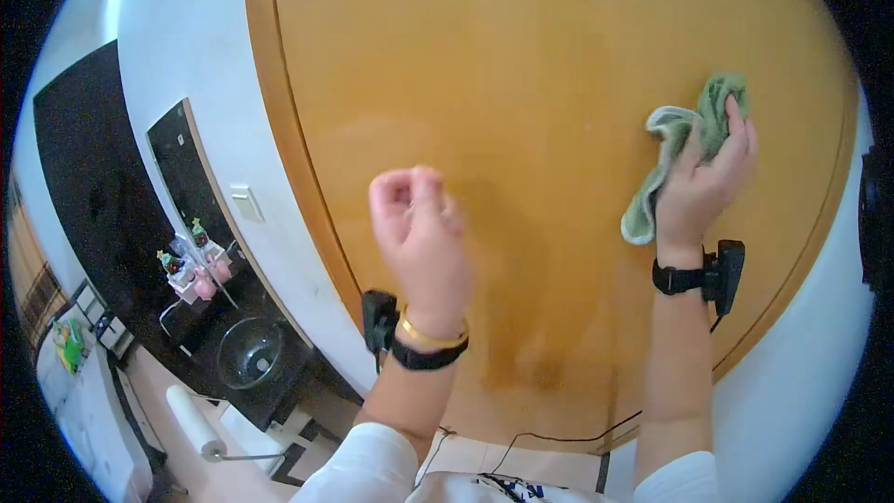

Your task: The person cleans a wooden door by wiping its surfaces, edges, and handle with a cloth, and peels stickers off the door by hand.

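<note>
A green cloth (pixel 667 154) with a pale edge is bunched in my right hand (pixel 705 188), against the right side of a wooden door (pixel 521 65). One end of the cloth hangs down to the left of the wrist. My left hand (pixel 426 242) is raised before the door's left half, fingers curled in toward the thumb, with nothing visible in it. Whether that hand touches the door I cannot tell. Both wrists wear black straps with small devices, and a gold bangle (pixel 433 335) circles the left wrist.
Left of the door frame (pixel 298 130) are a light switch (pixel 247 203) and a mirror. A glass basin (pixel 250 354) sits on a dark counter, with a paper roll (pixel 194 419) below. A bed (pixel 84 410) stands far left. A black cable (pixel 568 438) runs low by the door.
</note>
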The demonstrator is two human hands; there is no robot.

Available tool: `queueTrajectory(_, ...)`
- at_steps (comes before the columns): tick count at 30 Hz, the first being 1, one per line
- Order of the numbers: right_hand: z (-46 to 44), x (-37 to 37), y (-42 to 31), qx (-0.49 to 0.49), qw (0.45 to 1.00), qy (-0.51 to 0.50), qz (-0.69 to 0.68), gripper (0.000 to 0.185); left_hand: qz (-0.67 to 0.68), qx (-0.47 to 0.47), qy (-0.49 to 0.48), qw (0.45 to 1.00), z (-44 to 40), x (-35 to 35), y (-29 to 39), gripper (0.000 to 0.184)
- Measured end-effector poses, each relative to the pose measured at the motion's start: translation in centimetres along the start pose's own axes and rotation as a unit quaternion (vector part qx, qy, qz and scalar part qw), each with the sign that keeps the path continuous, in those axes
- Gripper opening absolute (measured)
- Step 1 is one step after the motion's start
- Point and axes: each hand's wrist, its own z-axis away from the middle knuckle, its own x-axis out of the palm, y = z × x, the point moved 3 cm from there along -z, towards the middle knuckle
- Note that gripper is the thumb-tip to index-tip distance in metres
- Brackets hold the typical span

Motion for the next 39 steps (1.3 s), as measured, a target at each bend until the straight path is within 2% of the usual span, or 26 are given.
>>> queueTrajectory(3,0.4,1.2,-3.0,-0.06,0.99,-0.065,0.113,0.044,0.098,-0.013,0.068,0.993,1.5,-3.2,1.2,0.01)
queueTrajectory(4,1.5,2.4,-5.3,-0.106,0.984,-0.095,0.109,0.041,0.111,-0.02,0.077,0.991,1.9,-3.5,1.6,0.013)
queueTrajectory(6,6.4,4.7,-9.6,-0.187,0.97,-0.151,-0.031,0.038,0.125,-0.05,0.085,0.987,2.8,-3.9,1.9,0.022)
queueTrajectory(8,13.0,5.9,-14.5,-0.266,0.9,-0.329,-0.107,0.034,0.154,-0.075,0.094,0.981,3.5,-2.9,2.5,0.022)
queueTrajectory(9,19.6,6.6,-15.9,-0.192,0.867,-0.415,-0.198,0.035,0.169,-0.086,0.098,0.977,4.0,-2.6,2.9,0.022)
queueTrajectory(11,23.2,6.3,-17.4,-0.154,0.822,-0.474,-0.276,0.037,0.186,-0.073,0.063,0.978,4.6,-2.8,3.7,0.022)
queueTrajectory(16,18.7,3.5,-17.2,-0.355,0.829,-0.362,-0.235,0.04,0.107,-0.044,0.066,0.991,5.5,-6.0,7.7,0.022)
queueTrajectory(17,15.0,3.7,-15.9,-0.348,0.844,-0.368,-0.175,0.036,0.098,-0.032,0.071,0.992,5.4,-7.4,8.5,0.023)
queueTrajectory(19,6.5,4.6,-11.2,-0.313,0.902,-0.289,-0.075,0.029,0.086,-0.011,0.086,0.992,5.0,-10.0,9.5,0.023)
queueTrajectory(20,1.6,4.7,-9.6,-0.257,0.941,-0.194,-0.101,0.032,0.068,-0.019,0.106,0.992,4.9,-11.1,10.1,0.026)
queueTrajectory(21,-2.2,4.5,-7.6,-0.206,0.959,-0.192,-0.028,0.039,0.082,-0.032,0.117,0.989,4.8,-11.4,10.6,0.03)
queueTrajectory(23,-6.7,4.6,-2.8,-0.151,0.974,-0.07,0.153,0.042,0.066,-0.074,0.124,0.987,4.7,-12.2,10.9,0.034)
queueTrajectory(26,-6.9,5.2,-2.3,-0.165,0.966,-0.01,0.201,0.044,0.077,-0.134,0.104,0.982,5.2,-12.2,9.4,0.035)
queueTrajectory(28,-2.9,5.3,-4.9,-0.18,0.975,-0.072,0.11,0.042,0.072,-0.177,0.095,0.977,5.6,-11.5,8.0,0.036)
queueTrajectory(29,-0.3,5.0,-6.7,-0.189,0.969,-0.157,0.002,0.038,0.067,-0.199,0.09,0.974,5.9,-11.0,7.2,0.037)
queueTrajectory(30,3.6,3.6,-8.7,-0.202,0.95,-0.238,-0.023,0.032,0.067,-0.227,0.069,0.969,6.1,-10.5,6.5,0.04)
queueTrajectory(31,7.0,2.7,-9.4,-0.254,0.926,-0.273,-0.062,0.028,0.076,-0.257,0.058,0.962,6.3,-10.2,5.7,0.039)
queueTrajectory(33,13.8,-1.0,-9.6,-0.298,0.878,-0.35,-0.133,0.024,0.092,-0.318,0.046,0.942,7.0,-9.5,4.6,0.039)
queueTrajectory(36,16.5,-5.0,-9.3,-0.245,0.794,-0.521,-0.196,0.023,0.136,-0.373,0.078,0.914,8.2,-10.1,4.3,0.03)
queueTrajectory(39,14.3,-5.7,-9.5,-0.098,0.849,-0.485,-0.186,0.027,0.15,-0.369,0.124,0.909,8.1,-13.0,4.4,0.024)
